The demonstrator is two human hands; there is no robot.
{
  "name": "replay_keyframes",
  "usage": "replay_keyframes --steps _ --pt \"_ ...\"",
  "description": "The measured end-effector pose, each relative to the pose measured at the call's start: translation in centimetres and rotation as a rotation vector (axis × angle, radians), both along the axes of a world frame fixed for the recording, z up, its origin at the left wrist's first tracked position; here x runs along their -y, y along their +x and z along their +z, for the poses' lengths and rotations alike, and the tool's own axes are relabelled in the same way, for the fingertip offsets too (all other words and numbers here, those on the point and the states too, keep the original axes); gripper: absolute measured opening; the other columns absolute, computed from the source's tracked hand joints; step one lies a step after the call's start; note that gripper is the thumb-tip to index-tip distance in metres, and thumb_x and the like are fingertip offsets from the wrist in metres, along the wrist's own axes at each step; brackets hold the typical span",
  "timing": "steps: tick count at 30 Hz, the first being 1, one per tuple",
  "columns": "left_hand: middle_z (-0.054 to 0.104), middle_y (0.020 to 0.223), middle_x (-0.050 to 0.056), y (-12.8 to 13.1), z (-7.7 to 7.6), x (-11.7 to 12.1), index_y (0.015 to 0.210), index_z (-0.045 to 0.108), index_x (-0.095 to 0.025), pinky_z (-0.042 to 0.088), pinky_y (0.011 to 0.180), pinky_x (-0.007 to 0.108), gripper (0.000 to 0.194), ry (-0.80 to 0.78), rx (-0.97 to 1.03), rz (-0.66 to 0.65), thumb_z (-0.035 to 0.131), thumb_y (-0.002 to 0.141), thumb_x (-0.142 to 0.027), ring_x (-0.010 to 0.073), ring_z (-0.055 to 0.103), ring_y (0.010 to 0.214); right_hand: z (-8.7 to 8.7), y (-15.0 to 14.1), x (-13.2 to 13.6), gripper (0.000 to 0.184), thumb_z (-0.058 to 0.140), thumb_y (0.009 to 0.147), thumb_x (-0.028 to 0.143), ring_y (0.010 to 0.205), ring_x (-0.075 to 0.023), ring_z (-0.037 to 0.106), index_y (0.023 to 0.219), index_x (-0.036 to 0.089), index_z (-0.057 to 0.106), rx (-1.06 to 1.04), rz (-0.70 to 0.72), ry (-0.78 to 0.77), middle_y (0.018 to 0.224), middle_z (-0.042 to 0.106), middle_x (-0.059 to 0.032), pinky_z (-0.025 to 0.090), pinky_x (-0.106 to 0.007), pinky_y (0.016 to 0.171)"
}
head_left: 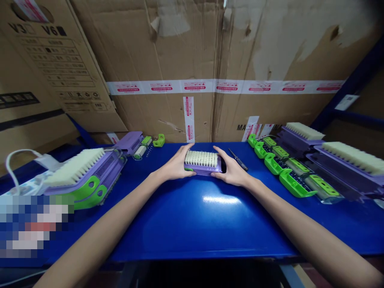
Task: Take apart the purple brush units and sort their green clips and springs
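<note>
Fingers of left hand and right hand holding purple brush by both ends, bare blue table before it.

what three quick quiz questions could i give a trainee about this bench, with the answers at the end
1. True or false: the left hand and the right hand grip opposite ends of the purple bristled block.

2. Which item lies just beyond the right hand?
a) a hammer
b) a thin pointed tool
c) a roll of tape

3. Fill in the blank: the tabletop is coloured ____.

Key: 1 true; 2 b; 3 blue
</note>
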State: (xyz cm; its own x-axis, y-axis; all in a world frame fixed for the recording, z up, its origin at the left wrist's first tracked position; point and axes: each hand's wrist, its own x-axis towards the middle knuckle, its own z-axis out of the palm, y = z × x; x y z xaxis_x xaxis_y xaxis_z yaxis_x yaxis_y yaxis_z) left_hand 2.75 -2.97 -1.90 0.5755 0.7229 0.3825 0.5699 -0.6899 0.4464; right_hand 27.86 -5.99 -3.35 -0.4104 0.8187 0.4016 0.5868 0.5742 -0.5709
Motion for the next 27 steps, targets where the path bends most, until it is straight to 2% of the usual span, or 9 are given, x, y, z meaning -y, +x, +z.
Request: replay_keyframes --steps 3,5,8,13,19,23,27 --pt "0.047 0.133 0.015 0.2 0.1 0.0 0.143 0.021 -0.022 0.040 0.102 0.048 0.104 -0.134 0.053 0.011 0.079 0.057 -0.032 0.0303 0.051 0.120 0.2 -0.1 0.1 0.095 0.070 0.070 0.033 0.135 -0.0280 0.037 0.150 0.015 0.021 0.001 0.003 -0.001 0.149 0.035 -0.0154 0.028 -0.046 0.112" --pt "0.053 0.127 0.012 0.3 0.4 0.0 0.140 0.027 -0.022 0.044 0.098 0.046 0.104 -0.163 0.058 0.039 0.081 0.053 -0.035 0.0292 0.055 0.113 0.3 -0.2 0.2 0.095 0.069 0.070 0.031 0.135 -0.0275 0.037 0.150 0.015 0.020 -0.003 0.001 -0.015 0.149 0.036 -0.0155 0.028 -0.046 0.112" --pt "0.055 0.124 0.011 0.2 0.9 0.1 0.136 0.033 -0.021 0.044 0.095 0.045 0.103 -0.152 -0.005 0.072 0.083 0.049 -0.043 0.0305 0.055 0.112 0.4 -0.1 0.2 0.095 0.069 0.070 0.029 0.133 -0.0265 0.039 0.150 0.014 0.020 -0.015 0.008 -0.050 0.147 0.037 -0.0164 0.029 -0.044 0.112" --pt "0.051 0.128 0.012 0.2 1.1 0.1 0.132 0.038 -0.022 0.042 0.097 0.045 0.094 -0.101 -0.123 0.080 0.080 0.053 -0.053 0.0321 0.052 0.115 0.6 -0.1 0.3 0.096 0.070 0.069 0.028 0.131 -0.0255 0.043 0.150 0.016 0.019 -0.038 0.002 -0.122 0.144 0.042 -0.0154 0.030 -0.044 0.111" --pt "0.057 0.112 0.011 -0.5 0.8 -0.5 0.128 0.046 -0.023 0.044 0.091 0.046 0.100 -0.024 -0.206 0.180 0.078 0.045 -0.067 0.0332 0.052 0.107 0.7 0.1 0.2 0.097 0.072 0.068 0.030 0.134 -0.0255 0.039 0.149 0.018 0.020 -0.066 0.013 -0.154 0.147 0.038 -0.0143 0.027 -0.044 0.112" --pt "0.060 0.111 0.012 -2.6 1.2 -1.0 0.131 0.049 -0.020 0.044 0.090 0.045 0.094 -0.046 -0.250 0.297 0.072 0.054 -0.069 0.0334 0.052 0.108 0.7 1.2 -0.1 0.099 0.073 0.067 0.032 0.133 -0.0254 0.039 0.149 0.017 0.020 -0.093 -0.054 -0.179 0.148 0.036 -0.0150 0.026 -0.043 0.113" --pt "0.057 0.125 0.010 -4.0 0.9 -1.3 0.125 0.056 -0.023 0.037 0.101 0.044 0.067 -0.078 -0.270 0.262 0.063 0.071 -0.062 0.0293 0.048 0.118 0.3 2.0 -0.5 0.101 0.074 0.067 0.035 0.127 -0.0237 0.047 0.149 0.015 0.017 -0.175 -0.060 -0.241 0.140 0.044 -0.0166 0.032 -0.040 0.109"
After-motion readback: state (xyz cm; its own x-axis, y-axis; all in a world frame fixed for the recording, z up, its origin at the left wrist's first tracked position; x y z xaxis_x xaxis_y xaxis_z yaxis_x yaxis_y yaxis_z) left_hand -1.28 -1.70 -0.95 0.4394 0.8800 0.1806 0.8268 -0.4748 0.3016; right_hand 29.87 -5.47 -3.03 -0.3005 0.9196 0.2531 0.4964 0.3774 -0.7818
